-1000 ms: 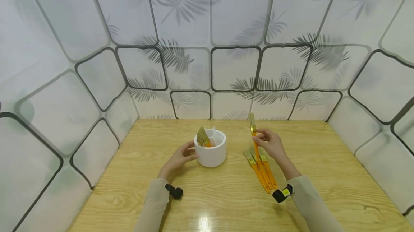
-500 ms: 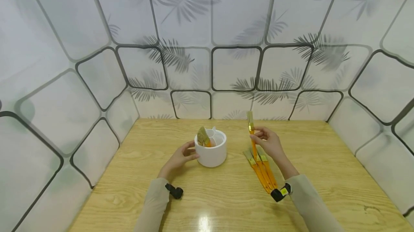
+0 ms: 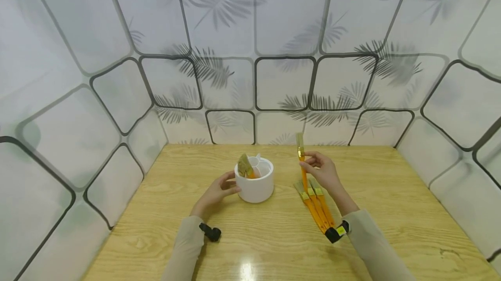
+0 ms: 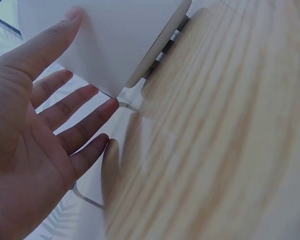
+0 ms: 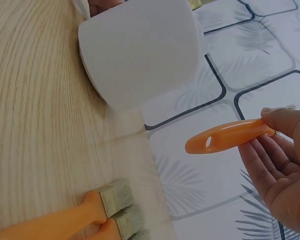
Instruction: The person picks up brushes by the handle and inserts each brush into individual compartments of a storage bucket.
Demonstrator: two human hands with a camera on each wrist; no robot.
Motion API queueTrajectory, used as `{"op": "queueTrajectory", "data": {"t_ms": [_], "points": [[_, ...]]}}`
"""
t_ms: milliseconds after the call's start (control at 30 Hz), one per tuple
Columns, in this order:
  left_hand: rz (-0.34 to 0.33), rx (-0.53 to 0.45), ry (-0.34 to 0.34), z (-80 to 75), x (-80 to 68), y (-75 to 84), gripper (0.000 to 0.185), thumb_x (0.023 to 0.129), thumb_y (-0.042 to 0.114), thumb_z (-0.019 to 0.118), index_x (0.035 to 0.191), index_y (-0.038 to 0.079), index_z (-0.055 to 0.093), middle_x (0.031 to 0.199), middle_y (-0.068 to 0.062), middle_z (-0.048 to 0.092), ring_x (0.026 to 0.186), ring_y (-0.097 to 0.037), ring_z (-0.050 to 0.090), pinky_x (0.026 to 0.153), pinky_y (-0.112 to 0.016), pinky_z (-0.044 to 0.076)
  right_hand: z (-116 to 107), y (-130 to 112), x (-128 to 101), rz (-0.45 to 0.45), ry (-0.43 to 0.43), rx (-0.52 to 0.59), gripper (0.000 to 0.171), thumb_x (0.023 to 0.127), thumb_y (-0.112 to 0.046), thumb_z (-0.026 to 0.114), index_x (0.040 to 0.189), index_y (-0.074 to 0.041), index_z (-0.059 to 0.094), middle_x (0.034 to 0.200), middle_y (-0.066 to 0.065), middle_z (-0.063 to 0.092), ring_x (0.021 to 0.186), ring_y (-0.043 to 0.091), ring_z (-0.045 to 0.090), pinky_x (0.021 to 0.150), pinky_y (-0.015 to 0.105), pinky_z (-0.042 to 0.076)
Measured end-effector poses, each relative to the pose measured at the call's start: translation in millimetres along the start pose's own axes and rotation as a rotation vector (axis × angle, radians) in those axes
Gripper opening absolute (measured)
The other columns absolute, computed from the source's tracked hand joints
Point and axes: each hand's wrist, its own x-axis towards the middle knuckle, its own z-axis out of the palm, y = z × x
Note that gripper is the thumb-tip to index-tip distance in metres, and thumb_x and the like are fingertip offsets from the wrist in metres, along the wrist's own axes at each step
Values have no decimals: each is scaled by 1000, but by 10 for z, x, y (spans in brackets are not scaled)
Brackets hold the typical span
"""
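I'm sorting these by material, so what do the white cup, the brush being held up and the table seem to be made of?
White cup: probably plastic, matte and uniformly white, though ceramic is possible.
Brush pinched by the right hand: handle looks like glossy, slightly translucent orange plastic with a hanging hole; pale bristles.
Table: light wood or wood-look laminate, with visible grain and a shiny glare spot.

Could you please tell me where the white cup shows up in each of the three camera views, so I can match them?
Head: the white cup stands at table centre, the left hand touching its side.
Left wrist: its wall fills the top left, the thumb against it.
Right wrist: it sits top centre, above the brushes lying on the table.
Shared landmark: the wooden table, seen under the cup in every view.
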Motion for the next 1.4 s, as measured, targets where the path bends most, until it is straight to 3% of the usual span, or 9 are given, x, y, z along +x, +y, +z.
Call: {"op": "queueTrajectory", "data": {"t_ms": [167, 433, 667, 900, 1067, 1167, 1400], "points": [[20, 0, -10, -10, 0, 4, 67, 84, 26, 69, 142, 18, 36, 144, -10, 38, 128, -33, 42, 104, -47, 38, -9, -191, -28, -17, 10, -9, 35, 89, -13, 63, 118, 4, 56, 92, 23, 64, 77, 28, 65, 64, 17, 53], [17, -15, -8, 10, 4, -29, 68, 81, 33, 71, 141, 24, 39, 142, -6, 41, 124, -28, 47, 103, -45, 40, 11, -183, -26, -37, 10, 1, 34, 88, -11, 64, 117, 5, 57, 90, 23, 63, 77, 32, 64, 66, 27, 57], [38, 10, -13, 18, -3, -20, 67, 83, 33, 69, 142, 23, 37, 141, -9, 41, 123, -30, 48, 102, -45, 41, 33, -193, -45, -36, 12, -3, 34, 88, -12, 64, 117, 4, 57, 90, 22, 63, 78, 32, 64, 67, 30, 57], [26, 34, -11, 18, -6, -4, 68, 82, 35, 69, 141, 24, 37, 140, -8, 42, 123, -28, 48, 102, -43, 42, 60, -195, -44, -35, 19, 25, 34, 88, -11, 64, 117, 4, 57, 90, 22, 63, 79, 32, 63, 65, 20, 54], [37, 41, -8, 20, -20, 5, 66, 84, 31, 68, 141, 21, 37, 141, -11, 42, 122, -31, 48, 101, -45, 42, 84, -217, -38, -42, 20, 47, 34, 87, -9, 64, 117, 6, 56, 90, 24, 63, 78, 32, 63, 68, 36, 57], [37, 38, -9, 22, -21, 9, 65, 85, 29, 68, 141, 21, 37, 141, -10, 41, 122, -31, 48, 101, -46, 41, 97, -239, -39, -40, 16, 54, 35, 87, -9, 64, 118, 6, 56, 90, 24, 63, 79, 35, 63, 70, 39, 57], [39, 23, -9, 29, -12, -8, 66, 84, 31, 68, 142, 21, 37, 141, -9, 41, 123, -30, 48, 101, -44, 42, 136, -264, -40, -35, 11, 50, 36, 88, -10, 64, 119, 5, 56, 91, 24, 63, 82, 34, 63, 65, 17, 53]]}}
